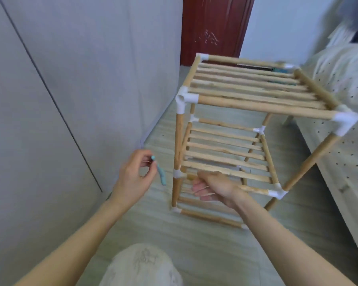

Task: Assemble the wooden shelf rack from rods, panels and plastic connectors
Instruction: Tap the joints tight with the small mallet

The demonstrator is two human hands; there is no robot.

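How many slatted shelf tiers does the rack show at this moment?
3: top tier at the rack's upper end, middle tier just above the right hand, bottom tier near the floor, largely hidden behind that hand.

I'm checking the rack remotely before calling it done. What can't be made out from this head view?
- Rack bottom tier: largely hidden behind the right hand and the middle slats.
- Far top corner connector: motion-blurred, seating unclear.
- Blue object pinched by the left hand: too small to identify.
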